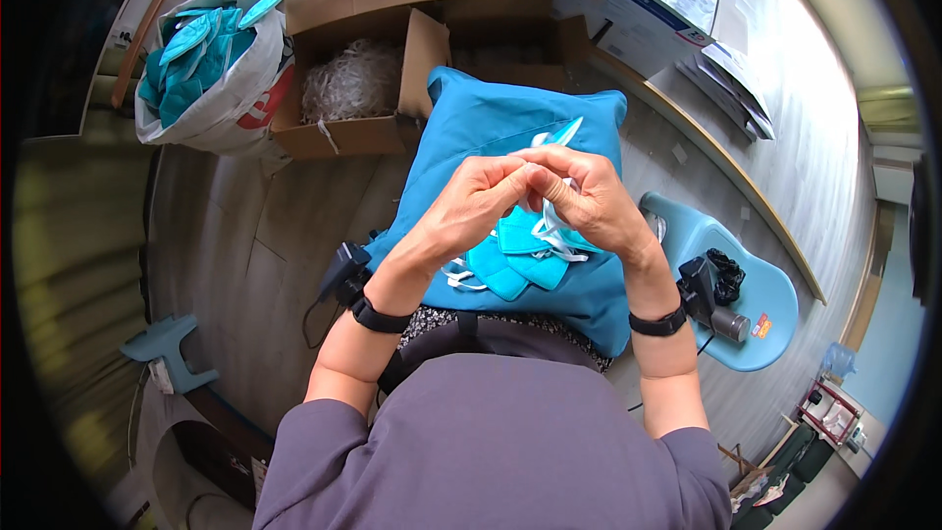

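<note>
My left hand [479,198] and my right hand [592,198] meet at the fingertips above a blue cushion [491,103] on my lap. Both are closed in a pinch, thumbs against fingers. Past the right fingers sticks out the pointed end of a turquoise face mask [561,132] with a white edge, which that hand seems to hold. What lies between the left fingertips is hidden. Below the hands, several turquoise masks [505,275] with white straps [463,280] lie overlapping on the cushion, partly covered by the right hand.
At the far left a white bag [221,118] bulges with turquoise masks. Beside it stands an open cardboard box [339,135] of tangled white straps [358,79]. A white-and-blue carton [638,34] is at the far right. On the right, a light blue stool [770,304] carries a dark device [699,290].
</note>
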Action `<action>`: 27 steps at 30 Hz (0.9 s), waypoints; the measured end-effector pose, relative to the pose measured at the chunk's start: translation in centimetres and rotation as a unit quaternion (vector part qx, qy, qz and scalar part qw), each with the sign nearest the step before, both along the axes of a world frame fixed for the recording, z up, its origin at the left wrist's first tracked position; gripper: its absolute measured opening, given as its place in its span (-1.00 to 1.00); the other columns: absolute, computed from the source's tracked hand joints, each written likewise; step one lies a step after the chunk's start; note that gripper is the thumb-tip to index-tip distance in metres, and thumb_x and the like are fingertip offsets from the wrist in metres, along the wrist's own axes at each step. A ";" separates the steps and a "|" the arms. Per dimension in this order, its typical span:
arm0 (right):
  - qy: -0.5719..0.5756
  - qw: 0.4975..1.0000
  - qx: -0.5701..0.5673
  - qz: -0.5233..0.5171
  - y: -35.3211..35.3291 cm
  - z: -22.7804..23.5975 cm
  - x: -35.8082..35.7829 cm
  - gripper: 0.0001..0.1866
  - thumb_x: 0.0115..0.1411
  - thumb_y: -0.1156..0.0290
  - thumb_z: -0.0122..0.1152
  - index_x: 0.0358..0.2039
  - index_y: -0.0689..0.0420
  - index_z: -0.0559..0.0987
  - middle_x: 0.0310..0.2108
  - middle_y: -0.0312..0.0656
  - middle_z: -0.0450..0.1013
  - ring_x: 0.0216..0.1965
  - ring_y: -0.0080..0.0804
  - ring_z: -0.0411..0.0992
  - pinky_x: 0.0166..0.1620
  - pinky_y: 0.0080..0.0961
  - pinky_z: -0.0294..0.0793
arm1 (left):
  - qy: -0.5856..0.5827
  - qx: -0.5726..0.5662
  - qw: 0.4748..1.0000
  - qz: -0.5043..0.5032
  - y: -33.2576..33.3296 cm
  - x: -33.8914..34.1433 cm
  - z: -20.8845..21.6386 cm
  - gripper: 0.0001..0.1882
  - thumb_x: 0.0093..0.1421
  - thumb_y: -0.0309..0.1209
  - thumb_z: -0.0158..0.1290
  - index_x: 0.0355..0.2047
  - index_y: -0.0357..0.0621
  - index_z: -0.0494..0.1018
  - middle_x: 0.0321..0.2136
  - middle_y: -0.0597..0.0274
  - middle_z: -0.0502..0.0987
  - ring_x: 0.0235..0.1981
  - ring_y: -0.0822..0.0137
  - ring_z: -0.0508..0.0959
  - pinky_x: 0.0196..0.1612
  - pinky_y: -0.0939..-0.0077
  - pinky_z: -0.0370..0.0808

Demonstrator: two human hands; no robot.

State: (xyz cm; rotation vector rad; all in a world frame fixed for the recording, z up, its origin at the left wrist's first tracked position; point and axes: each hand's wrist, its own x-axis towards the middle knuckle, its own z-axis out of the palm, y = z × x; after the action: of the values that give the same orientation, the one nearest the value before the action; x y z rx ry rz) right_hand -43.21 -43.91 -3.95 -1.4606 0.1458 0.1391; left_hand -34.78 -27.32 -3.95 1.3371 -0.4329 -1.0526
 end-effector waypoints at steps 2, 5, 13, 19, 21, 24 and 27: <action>0.015 0.999 0.012 -0.031 0.1 0.2 -0.3 -0.71 0.30 0.27 0.27 -0.25 0.30 0.60 -0.43 -0.29 0.53 -0.35 -0.65 0.45 -0.29 -0.65 0.49 | 0.037 -0.012 0.999 -0.015 0.2 0.0 -0.1 -0.62 0.44 -0.13 -0.06 -0.41 -0.13 0.48 -0.58 0.55 0.33 -0.57 0.71 0.17 -0.53 0.75 0.09; -0.012 0.996 -0.062 -0.066 -0.7 -1.1 -0.4 -0.73 0.28 0.30 0.31 -0.44 0.25 0.58 -0.53 -0.37 0.46 -0.42 -0.72 0.36 -0.37 -0.69 0.37 | 0.085 -0.016 0.996 -0.007 -0.2 -0.4 -1.2 -0.63 0.45 -0.14 -0.08 -0.43 -0.09 0.43 -0.62 0.58 0.24 -0.61 0.70 0.12 -0.58 0.75 0.02; -0.005 0.968 0.096 -0.231 -1.2 -3.1 0.4 -0.67 0.30 0.27 0.29 -0.57 0.09 0.48 -0.61 -0.44 0.38 -0.57 -0.78 0.22 -0.49 -0.74 0.16 | 0.190 -0.036 0.979 0.058 -3.1 -1.2 -3.2 -0.62 0.46 -0.13 -0.12 -0.46 -0.06 0.37 -0.66 0.55 0.18 -0.68 0.66 0.08 -0.64 0.72 -0.03; -0.050 0.964 0.072 -0.251 -0.7 -3.8 1.2 -0.64 0.25 0.40 0.34 -0.60 0.06 0.36 -0.61 -0.36 0.43 -0.68 -0.70 0.22 -0.59 -0.65 0.20 | 0.193 -0.036 0.977 0.080 -4.2 -1.5 -3.6 -0.62 0.46 -0.14 -0.13 -0.47 -0.05 0.35 -0.65 0.52 0.18 -0.68 0.64 0.09 -0.63 0.70 -0.01; -0.083 0.956 -0.073 -0.273 -1.3 -4.9 1.3 -0.63 0.19 0.46 0.39 -0.59 0.11 0.33 -0.64 -0.33 0.35 -0.65 -0.63 0.29 -0.58 -0.56 0.27 | 0.199 -0.026 0.976 0.088 -4.4 -1.7 -3.8 -0.64 0.46 -0.16 -0.14 -0.46 -0.05 0.35 -0.65 0.52 0.18 -0.67 0.64 0.09 -0.62 0.70 -0.01; -0.165 0.832 -0.442 -0.291 -2.5 -7.5 1.7 -0.70 0.14 0.47 0.36 -0.54 0.12 0.35 -0.61 -0.20 0.29 -0.62 -0.30 0.42 -0.56 -0.44 0.34 | 0.254 0.001 0.964 0.079 -4.8 -2.3 -4.7 -0.67 0.44 -0.18 -0.12 -0.45 -0.04 0.34 -0.64 0.52 0.17 -0.67 0.64 0.09 -0.62 0.69 0.00; -0.235 0.710 -0.612 -0.257 -4.4 -9.0 1.8 -0.76 0.10 0.49 0.30 -0.55 0.07 0.37 -0.57 -0.18 0.33 -0.57 -0.12 0.43 -0.54 -0.33 0.39 | 0.275 0.034 0.958 0.074 -4.2 -3.2 -4.9 -0.71 0.40 -0.22 -0.10 -0.46 -0.03 0.31 -0.64 0.52 0.15 -0.68 0.63 0.09 -0.62 0.68 0.02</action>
State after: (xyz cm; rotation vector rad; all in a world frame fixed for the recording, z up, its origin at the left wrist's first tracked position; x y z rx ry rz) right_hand -41.46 -48.34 -12.94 -2.6541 0.2400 -0.9834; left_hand -37.96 -31.49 -8.89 1.0561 0.1183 -1.2626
